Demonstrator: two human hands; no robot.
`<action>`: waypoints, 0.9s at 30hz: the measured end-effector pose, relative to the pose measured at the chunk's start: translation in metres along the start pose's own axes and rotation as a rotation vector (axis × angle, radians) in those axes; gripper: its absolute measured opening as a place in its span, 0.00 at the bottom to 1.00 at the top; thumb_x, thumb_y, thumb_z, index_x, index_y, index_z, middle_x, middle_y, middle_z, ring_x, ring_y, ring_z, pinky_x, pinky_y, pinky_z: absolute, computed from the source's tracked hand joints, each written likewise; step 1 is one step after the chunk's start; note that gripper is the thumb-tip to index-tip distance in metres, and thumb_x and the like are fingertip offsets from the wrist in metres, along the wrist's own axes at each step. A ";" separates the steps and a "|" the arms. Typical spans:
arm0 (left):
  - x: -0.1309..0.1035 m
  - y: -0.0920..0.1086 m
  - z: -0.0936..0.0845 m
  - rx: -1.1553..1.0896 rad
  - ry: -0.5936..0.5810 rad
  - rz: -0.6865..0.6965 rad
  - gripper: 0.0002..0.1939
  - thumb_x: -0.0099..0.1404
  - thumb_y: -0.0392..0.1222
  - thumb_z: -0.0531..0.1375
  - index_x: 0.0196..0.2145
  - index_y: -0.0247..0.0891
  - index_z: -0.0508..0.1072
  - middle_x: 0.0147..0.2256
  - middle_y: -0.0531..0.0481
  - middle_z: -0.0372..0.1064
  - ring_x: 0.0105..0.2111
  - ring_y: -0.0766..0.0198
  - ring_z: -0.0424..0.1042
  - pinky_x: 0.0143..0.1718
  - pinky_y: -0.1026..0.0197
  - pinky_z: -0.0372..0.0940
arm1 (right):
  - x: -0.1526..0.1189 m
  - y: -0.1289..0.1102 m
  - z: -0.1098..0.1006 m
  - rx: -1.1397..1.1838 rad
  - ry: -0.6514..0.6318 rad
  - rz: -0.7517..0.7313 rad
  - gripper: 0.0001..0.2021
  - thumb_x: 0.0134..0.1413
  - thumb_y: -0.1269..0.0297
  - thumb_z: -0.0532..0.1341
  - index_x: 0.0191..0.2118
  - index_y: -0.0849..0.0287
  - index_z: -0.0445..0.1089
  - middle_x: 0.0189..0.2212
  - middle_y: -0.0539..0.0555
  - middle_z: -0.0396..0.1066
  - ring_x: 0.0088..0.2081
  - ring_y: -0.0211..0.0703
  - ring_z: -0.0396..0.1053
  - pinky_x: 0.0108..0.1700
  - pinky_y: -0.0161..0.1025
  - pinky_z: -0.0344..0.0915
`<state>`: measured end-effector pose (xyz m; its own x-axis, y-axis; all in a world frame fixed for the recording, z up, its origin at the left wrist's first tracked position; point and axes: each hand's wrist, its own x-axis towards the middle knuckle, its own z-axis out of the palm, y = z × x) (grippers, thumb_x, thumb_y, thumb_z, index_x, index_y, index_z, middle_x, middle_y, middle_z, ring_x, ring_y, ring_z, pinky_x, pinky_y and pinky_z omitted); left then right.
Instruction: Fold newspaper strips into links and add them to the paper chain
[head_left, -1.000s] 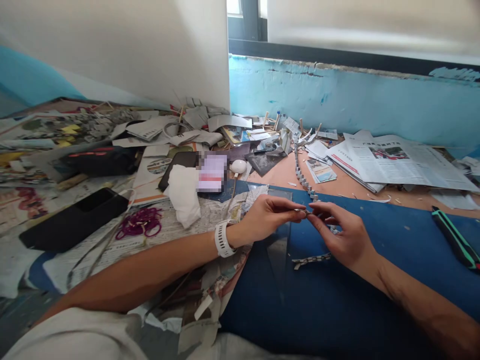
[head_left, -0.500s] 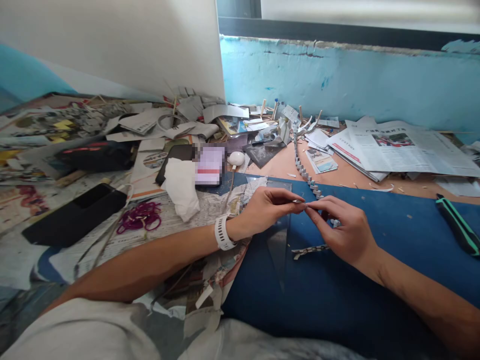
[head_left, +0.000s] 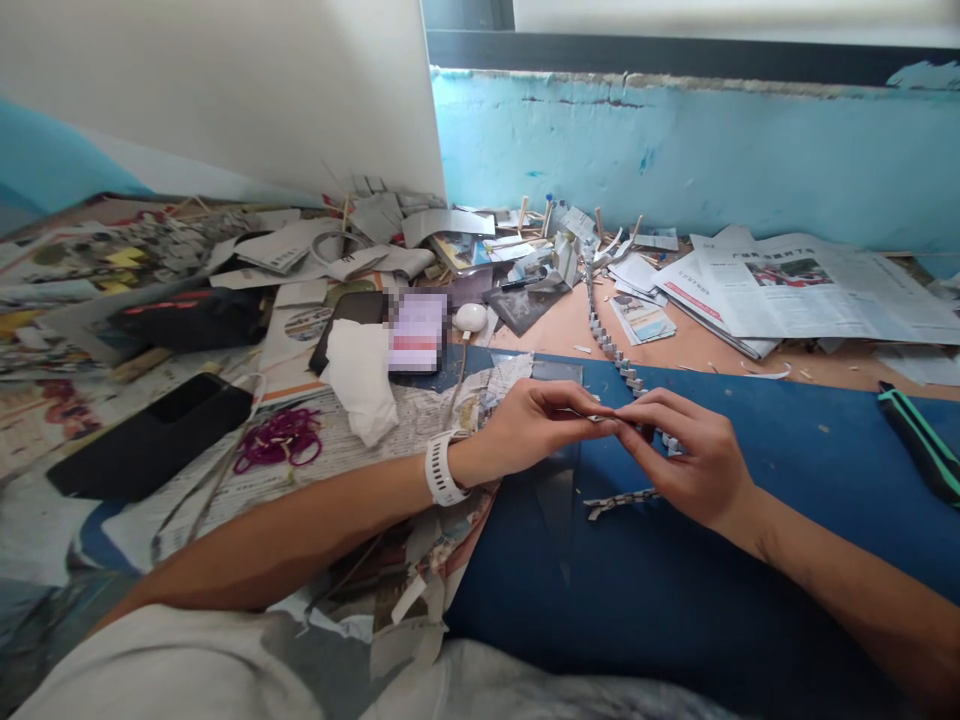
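My left hand (head_left: 536, 422), with a white watch strap at the wrist, pinches a small folded strip of paper (head_left: 598, 418) between thumb and fingers. Fingertip to fingertip with it, my right hand (head_left: 686, 448) is closed in a pinch at the strip's right end; the fingers mostly hide the strip. A zigzag chain of folded paper (head_left: 609, 348) runs from the back of the table down behind my right hand. Its near end shows below that hand, lying on the blue cutting mat (head_left: 675, 590). Beneath my left hand lies a clear set square (head_left: 556, 510).
A green-and-black utility knife (head_left: 919, 440) lies at the right. Newspapers (head_left: 840, 300) are stacked behind it. Left of the mat are a phone (head_left: 418, 332), a crumpled tissue (head_left: 360, 385), purple cord (head_left: 279, 440) and a black case (head_left: 154, 440). Paper scraps cover the back.
My fingertips have drawn closer together over the paper strip, and less of it shows. The left hand has dipped slightly. The view has shifted a little.
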<state>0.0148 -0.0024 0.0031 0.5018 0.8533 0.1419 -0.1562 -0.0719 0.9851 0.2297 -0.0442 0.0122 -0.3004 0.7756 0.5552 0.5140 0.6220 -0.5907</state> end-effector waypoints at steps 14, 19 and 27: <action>-0.007 0.008 0.001 0.468 -0.007 0.279 0.09 0.71 0.42 0.64 0.39 0.33 0.81 0.34 0.44 0.78 0.32 0.65 0.76 0.35 0.64 0.70 | 0.003 -0.009 0.001 0.126 -0.044 0.125 0.04 0.62 0.72 0.64 0.36 0.57 0.76 0.30 0.51 0.72 0.30 0.38 0.69 0.33 0.38 0.66; -0.007 0.011 0.003 0.597 0.009 0.361 0.09 0.74 0.40 0.61 0.37 0.34 0.79 0.33 0.46 0.77 0.32 0.65 0.75 0.37 0.61 0.69 | 0.001 -0.009 0.002 0.116 -0.051 0.134 0.05 0.63 0.71 0.64 0.36 0.57 0.75 0.29 0.51 0.72 0.29 0.38 0.68 0.33 0.38 0.65; -0.005 0.010 -0.003 0.567 -0.048 0.429 0.08 0.72 0.39 0.63 0.47 0.38 0.79 0.43 0.44 0.81 0.42 0.62 0.80 0.48 0.60 0.75 | 0.003 -0.002 -0.002 -0.056 0.017 -0.030 0.06 0.63 0.73 0.65 0.43 0.55 0.75 0.36 0.53 0.76 0.34 0.40 0.75 0.37 0.38 0.70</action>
<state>0.0088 -0.0057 0.0117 0.5343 0.6665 0.5200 0.1113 -0.6653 0.7383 0.2293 -0.0431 0.0163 -0.3033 0.7544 0.5822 0.5490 0.6377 -0.5403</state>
